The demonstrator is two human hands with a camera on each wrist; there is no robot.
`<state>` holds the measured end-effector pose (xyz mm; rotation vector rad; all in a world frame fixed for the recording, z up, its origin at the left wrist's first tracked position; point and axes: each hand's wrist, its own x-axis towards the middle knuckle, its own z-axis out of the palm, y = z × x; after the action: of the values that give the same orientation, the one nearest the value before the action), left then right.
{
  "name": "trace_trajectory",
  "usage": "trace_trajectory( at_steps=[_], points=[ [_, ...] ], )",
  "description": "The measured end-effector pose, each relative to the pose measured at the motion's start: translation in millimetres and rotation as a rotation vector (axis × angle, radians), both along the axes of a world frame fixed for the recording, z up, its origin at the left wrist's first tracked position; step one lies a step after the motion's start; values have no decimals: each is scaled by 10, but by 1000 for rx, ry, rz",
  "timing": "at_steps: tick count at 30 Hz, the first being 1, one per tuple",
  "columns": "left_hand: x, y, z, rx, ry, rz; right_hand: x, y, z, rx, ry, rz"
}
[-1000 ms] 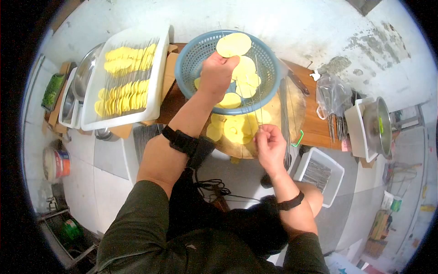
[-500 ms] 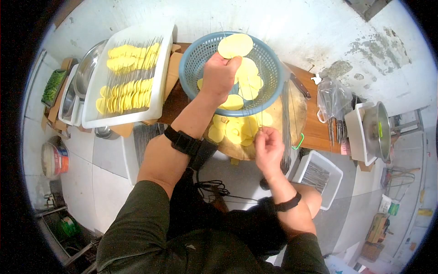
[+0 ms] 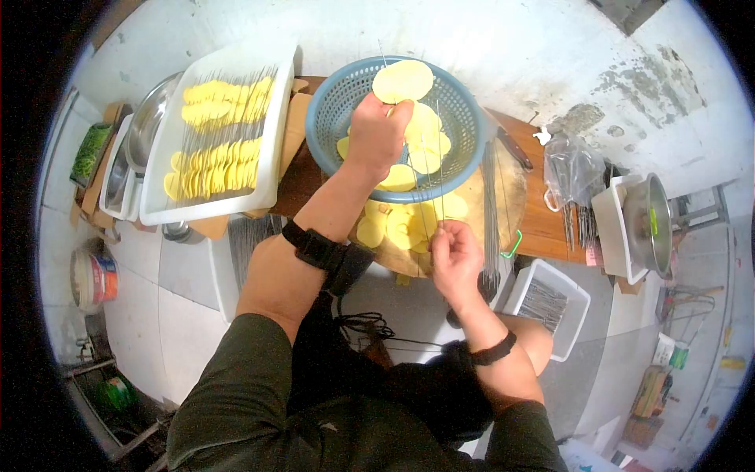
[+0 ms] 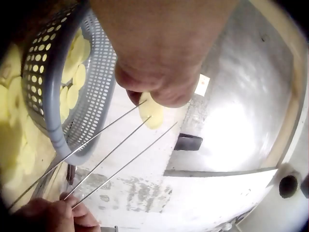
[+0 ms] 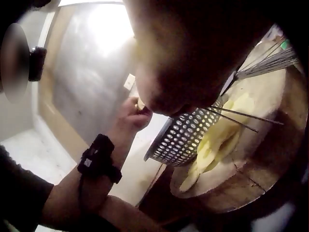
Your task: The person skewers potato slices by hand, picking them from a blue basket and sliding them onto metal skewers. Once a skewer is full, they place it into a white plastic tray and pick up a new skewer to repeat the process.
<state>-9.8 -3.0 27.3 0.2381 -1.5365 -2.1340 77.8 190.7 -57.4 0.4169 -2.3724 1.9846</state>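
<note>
Above the blue basket, the left hand pinches a thin yellow slice; a skewer tip shows above it. Lower right, the right hand pinches thin metal skewers that run up towards the slice. In the left wrist view three skewers fan between the right hand and the left hand; two meet the slice, while the third's tip lies beside it. More slices lie on the round wooden board and inside the basket.
A white tray of skewered yellow slices stands at the left. Loose skewers and a knife lie on the right of the board. Farther right are a plastic bag, a metal bowl and a white bin of skewers.
The right hand shifts slightly, first down and then a little left, still pinching skewers. The left hand keeps its pinch on the slice, almost in place.
</note>
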Motion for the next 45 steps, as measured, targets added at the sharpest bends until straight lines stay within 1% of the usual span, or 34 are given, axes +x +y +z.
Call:
trace_trajectory(
  at_steps=[2,4,8,11,13,18,21,23,24,26,27,29,31,34,39,45],
  points=[
    [9,42,37,128,56,-14,-5,-2,-3,11,15,-4],
    [-8,16,-29,127,52,-29,-1,-16,27,83,74,-36],
    [4,37,-8,136,64,-42,-3,-40,0,65,78,-37],
    [-6,-46,-71,72,30,-73,2,-54,52,65,68,-34],
    [-15,-48,-81,89,35,-70,-11,-58,66,30,34,-21],
    [16,-25,-20,120,52,-77,-29,-59,44,34,48,-7],
    [40,-5,-15,104,19,-126,-64,-72,106,13,37,1],
    [36,16,-72,17,46,-133,-75,-91,149,-5,26,4],
    [39,17,-70,14,46,-134,-76,-95,160,-28,6,7],
    [37,31,-50,118,86,-179,-89,-94,182,-51,-13,7],
    [31,38,-41,118,86,-181,-94,-91,190,-57,-30,6],
    [22,41,-32,224,125,-243,-91,-84,219,-63,-49,6],
    [-4,11,-72,229,114,-245,-88,-69,262,-112,-142,47],
    [-11,36,-86,259,126,-244,-71,-83,268,-171,-209,58],
    [19,38,-54,296,150,-263,-59,-88,302,-216,-274,79],
    [7,15,-84,259,153,-261,-38,-91,304,-230,-339,104]
  ],
)
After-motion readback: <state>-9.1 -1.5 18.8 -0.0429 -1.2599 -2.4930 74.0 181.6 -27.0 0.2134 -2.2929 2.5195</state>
